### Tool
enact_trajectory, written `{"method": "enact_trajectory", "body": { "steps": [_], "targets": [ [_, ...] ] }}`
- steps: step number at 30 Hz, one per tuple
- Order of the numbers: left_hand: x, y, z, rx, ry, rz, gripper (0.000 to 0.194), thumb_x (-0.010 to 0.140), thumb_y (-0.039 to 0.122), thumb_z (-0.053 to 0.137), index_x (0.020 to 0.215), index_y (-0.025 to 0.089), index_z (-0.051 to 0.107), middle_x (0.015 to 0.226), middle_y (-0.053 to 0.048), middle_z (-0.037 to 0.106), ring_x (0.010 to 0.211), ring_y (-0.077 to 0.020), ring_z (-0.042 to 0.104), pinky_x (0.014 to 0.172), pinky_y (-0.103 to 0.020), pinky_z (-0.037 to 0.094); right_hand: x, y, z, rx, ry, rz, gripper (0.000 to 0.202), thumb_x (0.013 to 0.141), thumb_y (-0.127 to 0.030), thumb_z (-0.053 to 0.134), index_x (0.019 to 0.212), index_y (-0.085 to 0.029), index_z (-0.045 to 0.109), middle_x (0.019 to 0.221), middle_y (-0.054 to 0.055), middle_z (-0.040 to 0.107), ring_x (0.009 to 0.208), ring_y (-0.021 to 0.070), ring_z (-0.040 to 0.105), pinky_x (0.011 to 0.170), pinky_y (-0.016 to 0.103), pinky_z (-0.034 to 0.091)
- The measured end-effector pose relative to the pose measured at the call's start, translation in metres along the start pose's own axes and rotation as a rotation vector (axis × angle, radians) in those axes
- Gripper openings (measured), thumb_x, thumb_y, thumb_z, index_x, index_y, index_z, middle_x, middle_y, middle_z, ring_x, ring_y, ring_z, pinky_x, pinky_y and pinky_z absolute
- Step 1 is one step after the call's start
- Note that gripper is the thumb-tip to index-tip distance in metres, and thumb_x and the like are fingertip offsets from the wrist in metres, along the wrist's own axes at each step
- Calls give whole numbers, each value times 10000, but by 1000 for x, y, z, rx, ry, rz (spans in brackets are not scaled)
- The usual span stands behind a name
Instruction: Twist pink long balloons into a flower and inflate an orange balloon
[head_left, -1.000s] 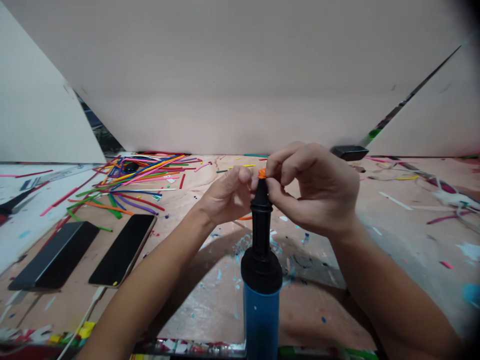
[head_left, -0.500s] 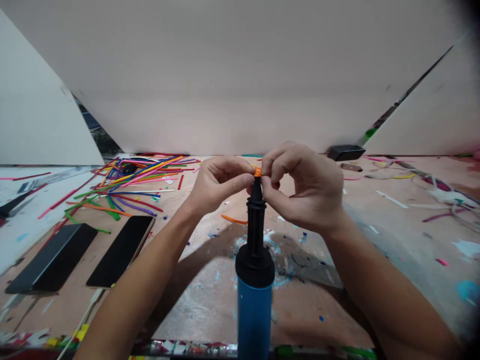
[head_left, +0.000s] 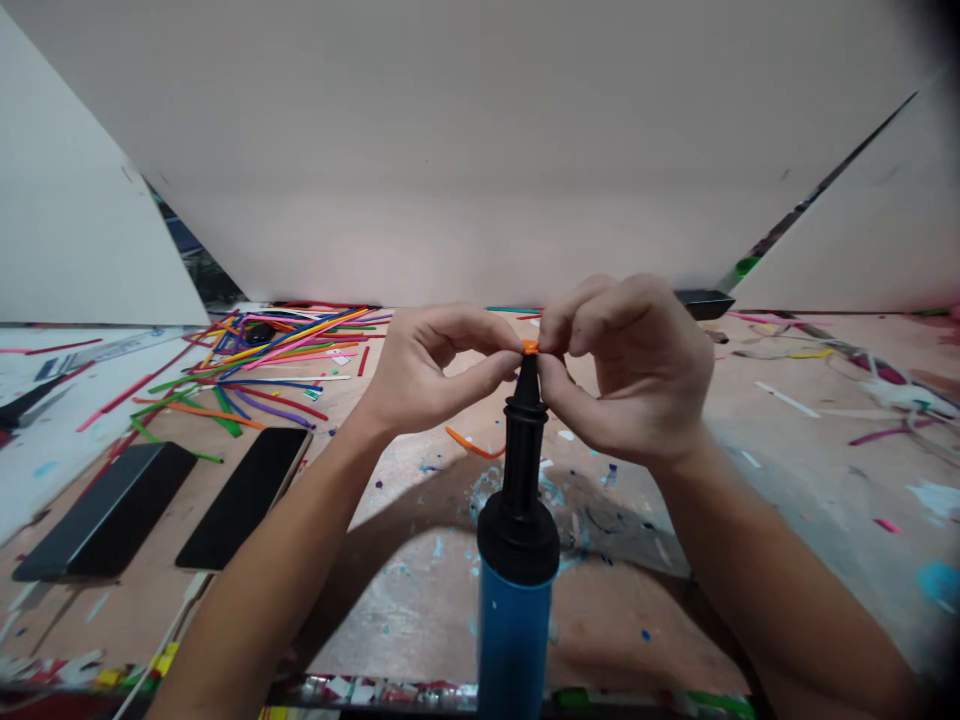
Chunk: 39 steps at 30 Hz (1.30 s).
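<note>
A balloon pump [head_left: 517,620] with a blue barrel and a black nozzle stands upright in front of me, its lower end out of view. At the nozzle tip is the mouth of an orange balloon [head_left: 530,346]. My left hand [head_left: 442,365] pinches the balloon's rim from the left with thumb and forefinger. From the right, my right hand [head_left: 634,370] pinches the same rim, its other fingers curled. The orange strip [head_left: 474,443] behind the pump lies near the table; whether it belongs to this balloon I cannot tell.
Many long thin balloons [head_left: 300,340] in mixed colours lie in a heap at the back left. A phone [head_left: 244,500] and a dark wedge-shaped block [head_left: 105,512] rest at left. A black box [head_left: 705,303] sits at the back right. White panels [head_left: 480,150] enclose the table.
Both hands and the pump's top have shifted slightly right in view. The orange balloon mouth looks flatter and lower on the nozzle tip.
</note>
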<state>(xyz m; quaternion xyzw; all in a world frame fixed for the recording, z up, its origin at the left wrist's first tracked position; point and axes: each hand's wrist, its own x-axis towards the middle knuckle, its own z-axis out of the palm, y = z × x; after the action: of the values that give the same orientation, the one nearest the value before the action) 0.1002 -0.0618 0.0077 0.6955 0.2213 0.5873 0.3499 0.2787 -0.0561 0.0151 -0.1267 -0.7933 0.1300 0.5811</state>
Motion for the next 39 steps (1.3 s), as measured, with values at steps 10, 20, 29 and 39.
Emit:
{"method": "enact_trajectory", "body": {
  "steps": [10, 20, 29, 39],
  "targets": [
    [0, 5, 0, 34, -4, -21, 181, 692, 319, 826, 761, 178, 734, 738, -30, 722, 677, -132, 673, 667, -249, 568, -1, -5, -2, -4, 19, 54, 303, 707, -82, 705, 803, -261, 481, 781, -16, 600, 670, 137, 596, 517, 272, 488],
    [1, 21, -2, 245, -16, 55, 90, 703, 219, 776, 744, 172, 712, 751, -34, 696, 680, -133, 626, 672, -266, 542, -3, -8, 2, -14, 27, 100, 289, 721, -79, 680, 762, -261, 459, 732, -21, 582, 651, 137, 602, 409, 243, 378],
    [5, 21, -11, 592, -116, 131, 42, 724, 178, 690, 728, 188, 650, 699, 8, 634, 656, -114, 553, 658, -241, 430, -1, 3, 9, -4, -8, 160, 264, 712, -103, 692, 710, -225, 458, 717, -17, 570, 697, 124, 606, 493, 222, 452],
    [5, 15, -13, 614, -279, 132, 65, 769, 147, 613, 723, 178, 579, 691, 12, 596, 630, -98, 506, 614, -221, 389, 2, 5, -7, -8, -198, 165, 254, 722, -85, 656, 711, -212, 437, 696, -27, 573, 569, 77, 507, 457, 201, 361]
  ]
}}
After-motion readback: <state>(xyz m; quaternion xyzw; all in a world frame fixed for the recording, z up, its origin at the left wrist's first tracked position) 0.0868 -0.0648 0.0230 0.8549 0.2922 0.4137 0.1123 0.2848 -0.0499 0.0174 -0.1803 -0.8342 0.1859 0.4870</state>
